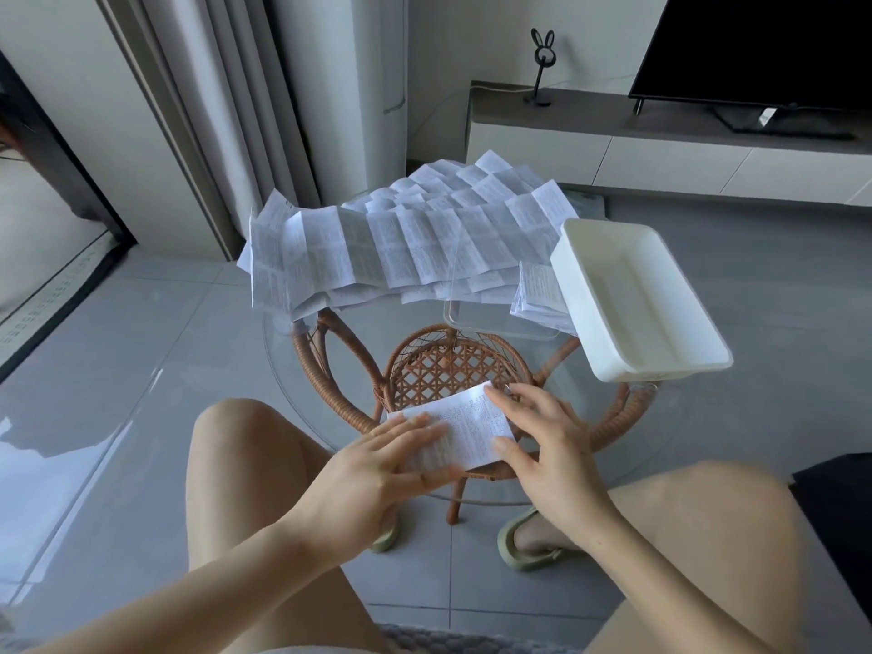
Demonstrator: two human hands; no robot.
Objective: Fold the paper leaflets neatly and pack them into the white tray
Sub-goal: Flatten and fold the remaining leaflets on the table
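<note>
Fingers (424, 434) flat on leaflet (465, 424), glass tabletop (339, 389), grey-tiled floor (141, 346)

Legible text: none. All the printed matter seen is too fine or too blurred to read.

1. Folded white paper leaflet (467, 424), at the near edge of the round glass-topped desk (283, 384). It carries dense rows of small black print. No word or number can be resolved.
2. Heap of unfolded, creased white paper leaflets (401, 243), on the far side of the desk. Each panel carries blocks of grey print in columns, all unreadable.
3. Small stack of folded white leaflets (540, 290), just beside the white rectangular plastic tray (660, 368). Lines of print are visible but unreadable.
4. Small white tag (767, 116), on the base of the black television. Its marking cannot be made out.
</note>
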